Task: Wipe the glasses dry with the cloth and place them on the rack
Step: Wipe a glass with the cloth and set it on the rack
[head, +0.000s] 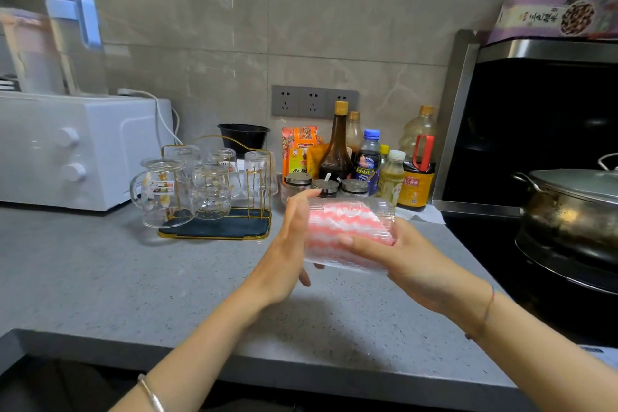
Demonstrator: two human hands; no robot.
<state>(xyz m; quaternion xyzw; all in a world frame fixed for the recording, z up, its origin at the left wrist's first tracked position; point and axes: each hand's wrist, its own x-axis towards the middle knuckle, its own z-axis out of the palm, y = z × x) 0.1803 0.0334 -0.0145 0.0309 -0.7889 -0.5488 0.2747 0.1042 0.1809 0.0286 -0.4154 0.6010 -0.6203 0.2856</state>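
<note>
A ribbed clear glass [347,261] lies on its side in the air above the counter, with a pink-and-white cloth [344,227] stuffed inside it. My right hand [401,254] grips the glass from the right, fingers curled over its side. My left hand [291,237] lies flat against the glass's left end, fingers straight. To the left stands a gold wire rack [214,227] on a dark tray; several glasses hang upside down on it, among them a ribbed one [259,177]. A handled glass jug [160,194] stands at its front left.
A white toaster oven [77,147] stands at the back left with pitchers on top. Sauce bottles [337,147], jars and packets line the wall behind my hands. A steel pot [568,207] sits on the black stove at the right. Grey counter [133,278] spreads in front.
</note>
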